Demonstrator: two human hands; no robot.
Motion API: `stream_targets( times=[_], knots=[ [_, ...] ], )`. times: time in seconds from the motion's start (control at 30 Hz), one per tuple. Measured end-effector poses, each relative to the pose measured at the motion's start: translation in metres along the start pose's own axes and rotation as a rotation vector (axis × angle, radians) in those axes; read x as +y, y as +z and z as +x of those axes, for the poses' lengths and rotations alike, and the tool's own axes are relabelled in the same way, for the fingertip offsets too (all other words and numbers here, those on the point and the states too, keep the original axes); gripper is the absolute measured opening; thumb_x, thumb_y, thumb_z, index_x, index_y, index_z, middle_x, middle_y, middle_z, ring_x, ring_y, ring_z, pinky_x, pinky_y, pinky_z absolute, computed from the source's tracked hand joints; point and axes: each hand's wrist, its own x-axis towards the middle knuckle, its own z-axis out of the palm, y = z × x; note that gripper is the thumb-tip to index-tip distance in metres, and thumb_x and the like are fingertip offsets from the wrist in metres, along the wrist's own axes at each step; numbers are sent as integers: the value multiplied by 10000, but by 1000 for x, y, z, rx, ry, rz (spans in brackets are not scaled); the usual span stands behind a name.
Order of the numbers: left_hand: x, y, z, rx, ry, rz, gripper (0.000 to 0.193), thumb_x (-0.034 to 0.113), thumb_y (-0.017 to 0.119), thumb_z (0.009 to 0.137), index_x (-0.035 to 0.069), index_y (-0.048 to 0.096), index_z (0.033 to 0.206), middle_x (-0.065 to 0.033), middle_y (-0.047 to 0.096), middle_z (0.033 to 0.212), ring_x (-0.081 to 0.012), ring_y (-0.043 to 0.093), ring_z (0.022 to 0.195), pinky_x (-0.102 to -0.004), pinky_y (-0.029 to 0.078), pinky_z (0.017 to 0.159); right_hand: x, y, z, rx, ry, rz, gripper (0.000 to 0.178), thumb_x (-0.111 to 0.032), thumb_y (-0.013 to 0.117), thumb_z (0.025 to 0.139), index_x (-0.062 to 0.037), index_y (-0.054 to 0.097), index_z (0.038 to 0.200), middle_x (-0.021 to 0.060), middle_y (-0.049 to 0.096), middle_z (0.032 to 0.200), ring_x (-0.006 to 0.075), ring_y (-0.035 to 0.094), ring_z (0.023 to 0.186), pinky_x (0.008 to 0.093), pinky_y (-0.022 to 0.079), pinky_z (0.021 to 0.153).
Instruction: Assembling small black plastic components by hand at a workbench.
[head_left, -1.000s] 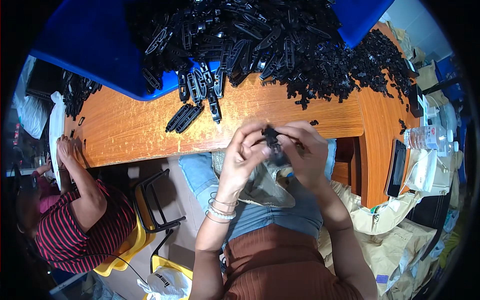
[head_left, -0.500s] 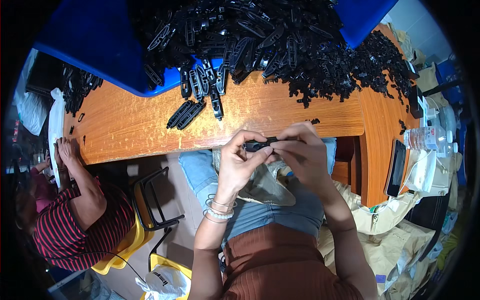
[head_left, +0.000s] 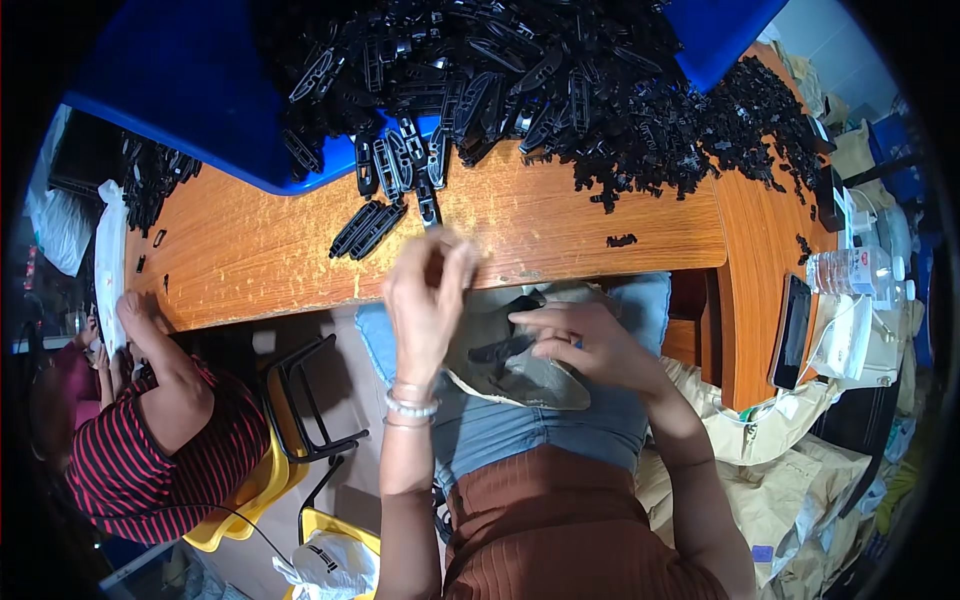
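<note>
My left hand (head_left: 430, 290), wearing bracelets, is over the table's front edge, just below a long black plastic part (head_left: 427, 205). Its fingers are curled and smeared by motion, so whether they hold anything does not show. My right hand (head_left: 600, 345) is above my lap, its fingers stretched out and apart. Beside those fingertips a black plastic part (head_left: 500, 350), blurred, is over the grey-beige cloth (head_left: 530, 385) on my lap. Two slim ribbed black parts (head_left: 367, 230) lie together on the tabletop. Right of them, a small black clip (head_left: 621, 240) rests near the edge.
A blue bin (head_left: 185, 100) spills a heap of long black parts (head_left: 470, 85) onto the wooden table (head_left: 270, 250). Small black clips (head_left: 690, 140) are piled at the right. A phone (head_left: 792, 330) and plastic bottle (head_left: 850, 272) are far right. A person in a striped top (head_left: 165, 440) sits left.
My hands have come apart. The left moved up and left toward the table parts; the right dropped slightly. The black part they held together is now lower, over the lap cloth.
</note>
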Motion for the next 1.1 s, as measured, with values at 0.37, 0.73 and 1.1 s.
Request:
stream_targets(
  times=[0.37, 0.73, 1.1],
  knots=[
    [-10, 8, 19, 249, 111, 410, 201, 115, 692, 753, -27, 580, 841, -149, 595, 780, -310, 579, 679, -372, 453, 642, 43, -52, 3, 804, -239, -915, 156, -52, 651, 778, -8, 638, 927, 122, 590, 935, 278, 551, 848, 356, 447, 710],
    [18, 35, -44, -185, -130, -653, 246, -47, 626, 829, 20, 456, 994, -36, 587, 766, -59, 583, 679, -175, 458, 572, -7, 5, 23, 554, -72, 351, 153, 7, 594, 855, 47, 638, 996, 84, 614, 927, 121, 583, 801, 230, 460, 711],
    [28, 14, -29, -345, -283, -849, 249, -91, 618, 820, -62, 507, 1041, -167, 665, 888, -190, 681, 800, -224, 558, 694, -6, 3, 18, 546, -253, -52, 92, 14, 589, 833, 19, 637, 912, 107, 617, 914, 168, 589, 824, 264, 459, 723]
  ],
)
